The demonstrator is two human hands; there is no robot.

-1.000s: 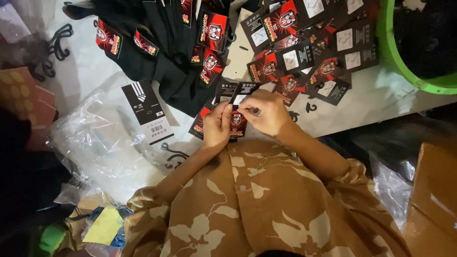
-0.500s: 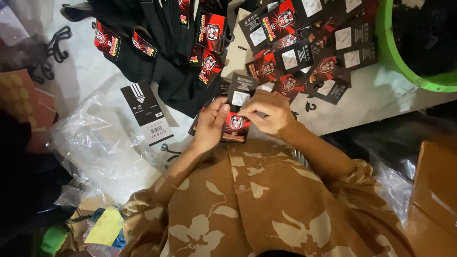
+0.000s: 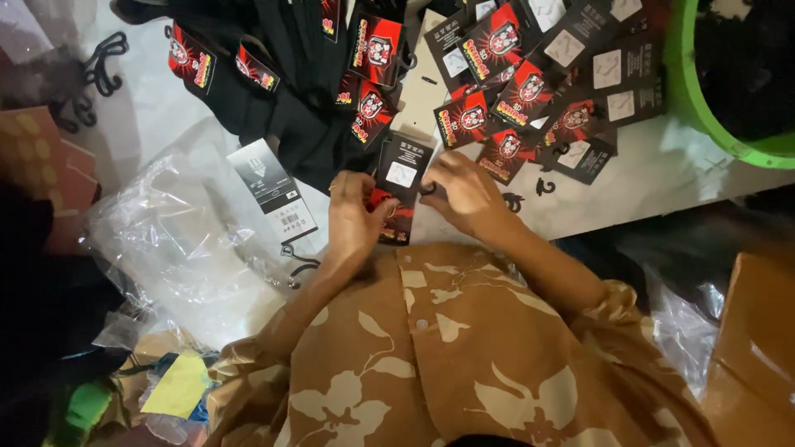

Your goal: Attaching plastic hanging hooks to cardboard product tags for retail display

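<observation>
My left hand [image 3: 354, 217] and my right hand [image 3: 465, 192] both grip one folded black-and-red card label [image 3: 400, 175] at the near edge of the white table [image 3: 629, 186]. The label's black back with a white sticker faces up. A small black plastic hook [image 3: 427, 189] sits at my right fingertips against the label. Behind my hands lie black socks [image 3: 290, 91] with red labels on them, and to the right a spread pile of loose card labels [image 3: 538, 83].
Crumpled clear plastic bags [image 3: 178, 248] and a black-and-white card [image 3: 273, 190] lie at the left. Loose black hooks [image 3: 527, 195] rest on the table. A green basin [image 3: 704, 108] stands at the far right, a brown cardboard box [image 3: 758, 348] lower right.
The card label has been turned over, from red printed face to black back with white sticker. My hands have shifted slightly up the table with it.
</observation>
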